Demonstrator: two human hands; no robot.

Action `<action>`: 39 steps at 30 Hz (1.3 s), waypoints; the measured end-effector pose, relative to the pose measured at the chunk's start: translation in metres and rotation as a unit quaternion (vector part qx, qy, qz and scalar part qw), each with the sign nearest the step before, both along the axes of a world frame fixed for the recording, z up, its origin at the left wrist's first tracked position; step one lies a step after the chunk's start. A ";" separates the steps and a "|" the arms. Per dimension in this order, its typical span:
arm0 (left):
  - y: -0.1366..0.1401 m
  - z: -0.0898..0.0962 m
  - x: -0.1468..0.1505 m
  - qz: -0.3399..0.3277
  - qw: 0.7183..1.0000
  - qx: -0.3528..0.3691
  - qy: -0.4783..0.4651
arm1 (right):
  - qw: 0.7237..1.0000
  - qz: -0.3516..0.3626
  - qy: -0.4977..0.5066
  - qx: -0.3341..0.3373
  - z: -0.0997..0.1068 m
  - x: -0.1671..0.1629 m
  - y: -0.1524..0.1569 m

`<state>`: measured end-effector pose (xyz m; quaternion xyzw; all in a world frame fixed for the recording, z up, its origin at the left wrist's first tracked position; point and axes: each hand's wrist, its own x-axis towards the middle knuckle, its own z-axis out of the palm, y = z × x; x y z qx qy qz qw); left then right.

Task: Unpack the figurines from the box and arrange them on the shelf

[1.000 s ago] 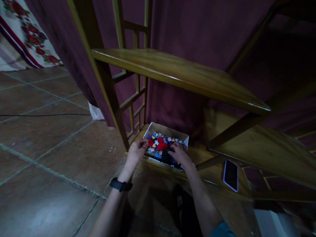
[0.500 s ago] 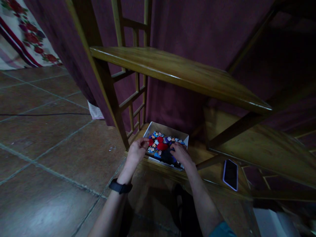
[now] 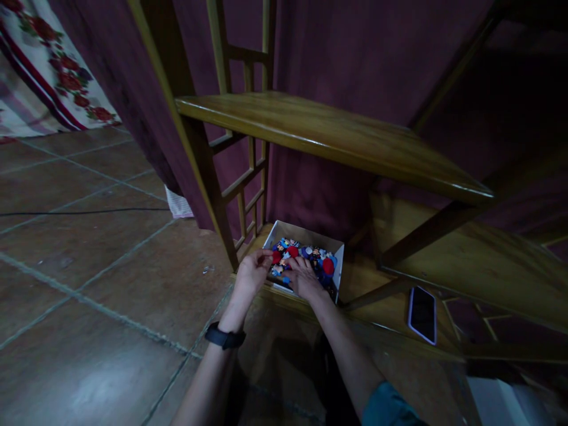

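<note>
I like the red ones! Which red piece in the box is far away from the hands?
The round red piece at the right side of the white box. It lies alone, while the other red pieces sit right at the fingertips of both hands.

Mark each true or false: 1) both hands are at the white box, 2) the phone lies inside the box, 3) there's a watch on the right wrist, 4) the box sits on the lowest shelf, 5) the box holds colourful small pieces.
1) True: the left hand is at the white box by its left edge, and the right hand rests on its contents.
2) False: the phone lies on the wooden shelf, to the right of the box and apart from it.
3) False: the dark watch is on the left wrist.
4) True: it sits on the lowest shelf, under the upper shelf.
5) True: small pieces in red, blue and other colours fill it.
</note>
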<state>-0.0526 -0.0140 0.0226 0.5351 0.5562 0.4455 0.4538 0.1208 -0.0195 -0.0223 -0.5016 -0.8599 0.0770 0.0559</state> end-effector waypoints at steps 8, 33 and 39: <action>0.001 -0.006 -0.002 0.003 1.000 0.009 -0.016 | 0.998 -0.046 0.034 0.005 0.004 -0.001 -0.003; 0.003 -0.003 -0.008 0.120 0.979 -0.083 -0.145 | 0.990 -0.077 0.116 -0.009 -0.001 -0.031 0.006; -0.003 0.004 -0.005 0.115 0.972 -0.127 -0.160 | 0.992 -0.121 0.013 -0.014 -0.002 -0.043 0.003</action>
